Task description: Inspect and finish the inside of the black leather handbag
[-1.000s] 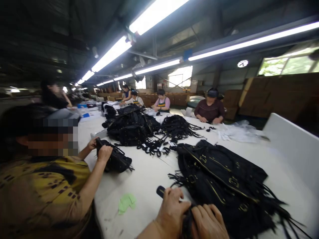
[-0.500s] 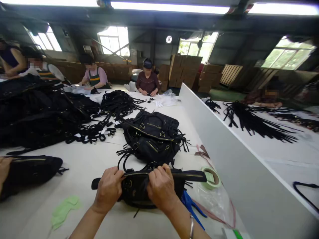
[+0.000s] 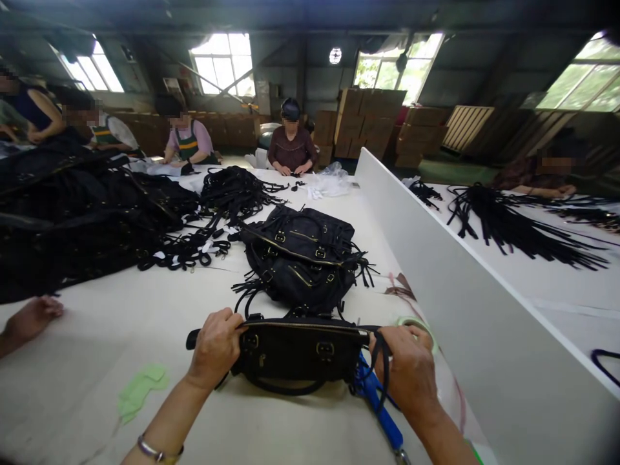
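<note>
A small black handbag (image 3: 300,352) with gold buckles and a zip along its top stands on the white table (image 3: 145,323) right in front of me. My left hand (image 3: 216,349) is closed on the bag's left end. My right hand (image 3: 409,374) is closed on the right end, with a black strap looped under its fingers. Behind the bag lies a pile of similar black bags (image 3: 300,258) with fringes.
A blue-handled tool (image 3: 378,407) and a roll of green tape (image 3: 416,323) lie by my right hand. A white divider (image 3: 436,258) runs along the right. Black straps (image 3: 194,248) and bags (image 3: 72,213) cover the left. A neighbour's hand (image 3: 29,320) rests at the left; several people sit across.
My view swung from the left to straight down the table. My right hand slid from the middle of the bag's top to its right end, and the bag now stands stretched between both hands.
</note>
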A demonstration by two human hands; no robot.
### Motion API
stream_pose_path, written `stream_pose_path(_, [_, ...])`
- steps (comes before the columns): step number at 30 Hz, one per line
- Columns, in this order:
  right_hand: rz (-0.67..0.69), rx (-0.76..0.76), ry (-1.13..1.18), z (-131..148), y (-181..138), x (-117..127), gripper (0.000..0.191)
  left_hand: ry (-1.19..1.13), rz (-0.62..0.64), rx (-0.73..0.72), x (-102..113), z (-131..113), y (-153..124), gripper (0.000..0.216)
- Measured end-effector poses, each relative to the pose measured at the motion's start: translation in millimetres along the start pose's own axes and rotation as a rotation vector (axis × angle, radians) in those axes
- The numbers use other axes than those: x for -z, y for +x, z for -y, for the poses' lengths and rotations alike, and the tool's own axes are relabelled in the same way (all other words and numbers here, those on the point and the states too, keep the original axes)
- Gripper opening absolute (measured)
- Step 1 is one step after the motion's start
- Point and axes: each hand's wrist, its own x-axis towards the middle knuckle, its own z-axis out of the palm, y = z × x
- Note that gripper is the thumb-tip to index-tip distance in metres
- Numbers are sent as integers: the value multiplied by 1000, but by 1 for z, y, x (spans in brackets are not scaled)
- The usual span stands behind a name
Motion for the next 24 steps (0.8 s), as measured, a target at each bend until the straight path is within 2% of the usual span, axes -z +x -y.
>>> stream_pose_path(2, [-41,18,47,7,4,8,8,13,37,13,2,0,2,21])
stream_pose_path(4, [-79,113,119,23,7,13,26,16,67,17,3,-2,4,20])
stream_pose_path(6, [-15,242,200,42,7,12,37,8,84,15,5,-4,4,19])
stream_pose_path(8, [94,282,230,60,5,4,42,3,87,13,8,-5,3,20])
stream_pose_path(10, [144,233,197,71,0,-11,38,3,91,1,12,-6,2,20])
stream_pose_path(12, [123,191,153,75,-8,-27,30,-1,111,-24,18,-11,1,18])
stream_pose_path(16, [72,232,135,77,-24,-44,23,-2,136,-73,31,-34,2,13])
stream_pose_path(20, [5,350,183,86,-37,-36,26,56,127,-185,31,-61,8,2])
stream_pose_path(24, [6,438,271,95,-51,-18,28,166,110,-193,19,-65,16,16])
